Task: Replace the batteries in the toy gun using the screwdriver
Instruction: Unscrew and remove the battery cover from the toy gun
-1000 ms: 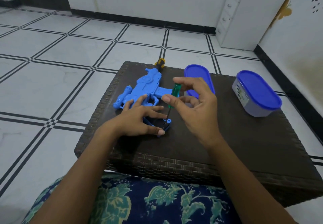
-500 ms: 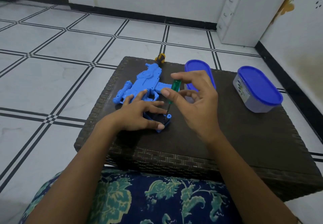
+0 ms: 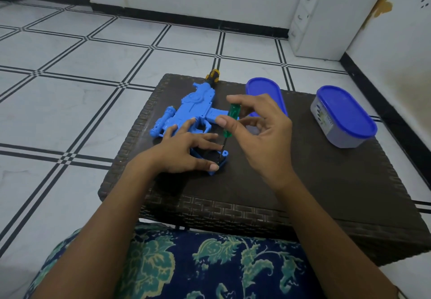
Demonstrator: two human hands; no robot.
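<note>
Dark woven table (image 3: 326, 182) on tiled floor. Blue toy gun (image 3: 196, 112) is laid flat at its far side, grip end pinned by the left hand (image 3: 184, 151), fingers spread. Green-handled screwdriver (image 3: 232, 121) is pinched upright by the right hand (image 3: 263, 135), tip at the grip's base. Risk judged: tip slipping out, stripping the screw. Container (image 3: 342, 121) label unreadable.

Right hand (image 3: 263, 135) stands screwdriver (image 3: 232, 121) upright on toy gun (image 3: 193, 112).

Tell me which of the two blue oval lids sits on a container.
The blue oval lid on the right: it closes the grey plastic container. The other blue lid lies behind the right hand, with no container visible.
</note>
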